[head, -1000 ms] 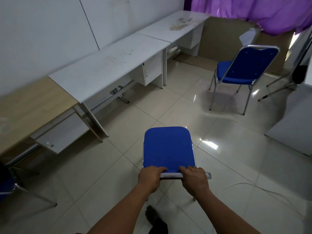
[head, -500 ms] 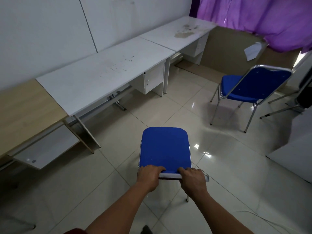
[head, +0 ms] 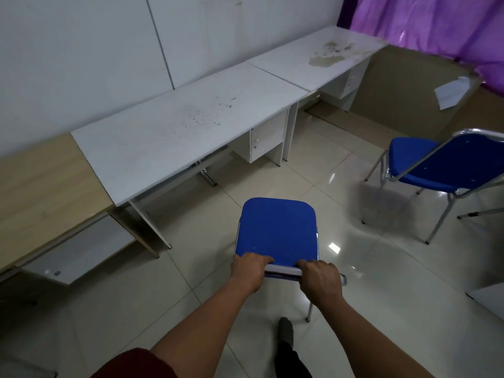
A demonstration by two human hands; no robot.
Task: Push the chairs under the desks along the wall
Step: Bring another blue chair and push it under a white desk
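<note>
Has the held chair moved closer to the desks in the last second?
Yes. The held chair, gripped by left hand and right hand, has advanced toward the middle white desk, away from the wooden one.

Purple curtain (head: pixel 436 20) at upper right, white paper sheet (head: pixel 451 92) on brown board (head: pixel 403 85), glossy tiled floor (head: pixel 191 282)

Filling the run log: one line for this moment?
both hands grip blue chair backrest | white desk ahead | chair not under

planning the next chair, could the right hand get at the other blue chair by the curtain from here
Probably not as things stand. The right hand is gripping the held chair, and the second chair stands apart across open floor. Nothing blocks the way; it looks beyond arm's length.
</note>
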